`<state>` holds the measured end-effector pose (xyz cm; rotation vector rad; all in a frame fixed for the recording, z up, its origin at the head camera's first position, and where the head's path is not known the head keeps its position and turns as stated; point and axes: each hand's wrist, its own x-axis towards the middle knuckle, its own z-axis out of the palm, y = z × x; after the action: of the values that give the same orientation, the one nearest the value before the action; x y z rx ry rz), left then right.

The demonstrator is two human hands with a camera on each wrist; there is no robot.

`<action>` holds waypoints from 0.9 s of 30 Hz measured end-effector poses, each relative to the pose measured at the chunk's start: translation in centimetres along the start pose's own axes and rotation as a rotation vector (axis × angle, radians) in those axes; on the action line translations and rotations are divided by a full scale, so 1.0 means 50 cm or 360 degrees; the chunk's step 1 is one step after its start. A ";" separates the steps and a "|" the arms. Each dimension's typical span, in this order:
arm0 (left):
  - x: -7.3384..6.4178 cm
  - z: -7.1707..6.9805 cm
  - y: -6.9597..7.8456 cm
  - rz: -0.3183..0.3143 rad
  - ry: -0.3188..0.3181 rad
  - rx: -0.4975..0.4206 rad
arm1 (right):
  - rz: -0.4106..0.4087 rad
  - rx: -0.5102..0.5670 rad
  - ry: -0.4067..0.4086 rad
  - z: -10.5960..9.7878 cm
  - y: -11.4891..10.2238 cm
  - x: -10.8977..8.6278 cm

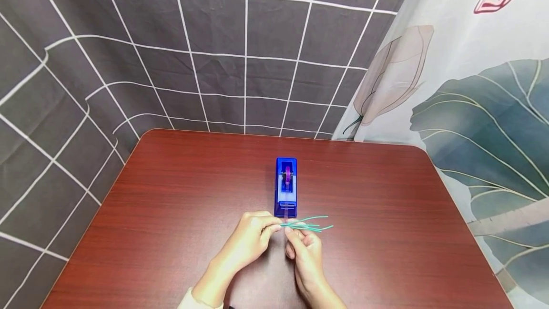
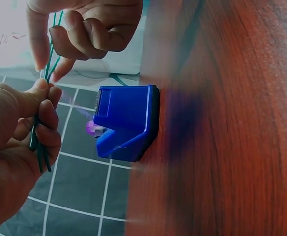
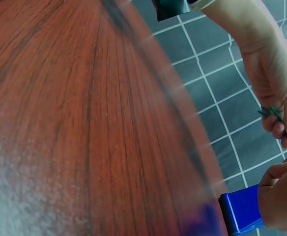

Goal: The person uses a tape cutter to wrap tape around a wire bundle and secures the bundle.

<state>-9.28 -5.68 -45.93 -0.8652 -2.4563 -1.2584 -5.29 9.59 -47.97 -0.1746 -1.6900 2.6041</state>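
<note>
Wires [image 1: 306,227] sat pinched in your left hand [image 1: 253,233] near the tape dispenser [image 1: 282,195]; whether your right hand [image 1: 310,254] gripped them was unclear.

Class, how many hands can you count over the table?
2: the left hand, gripping the green strands, and the right hand, beside it at the same strands. Neither is fully hidden.
</note>
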 end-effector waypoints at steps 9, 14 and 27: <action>0.001 -0.001 0.001 -0.0022 -0.0016 -0.0016 | -0.0006 -0.0024 -0.0089 -0.001 0.003 0.006; 0.001 0.001 0.000 -0.0031 -0.0001 -0.0025 | -0.0045 -0.0020 -0.0236 -0.010 0.006 0.012; 0.003 0.000 -0.002 0.0023 0.0043 0.0061 | -0.0983 -0.0848 -0.0447 -0.004 -0.009 0.003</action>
<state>-9.45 -5.65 -45.93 -0.8491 -2.4404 -1.2059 -5.42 9.98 -47.66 0.6270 -2.0635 1.7639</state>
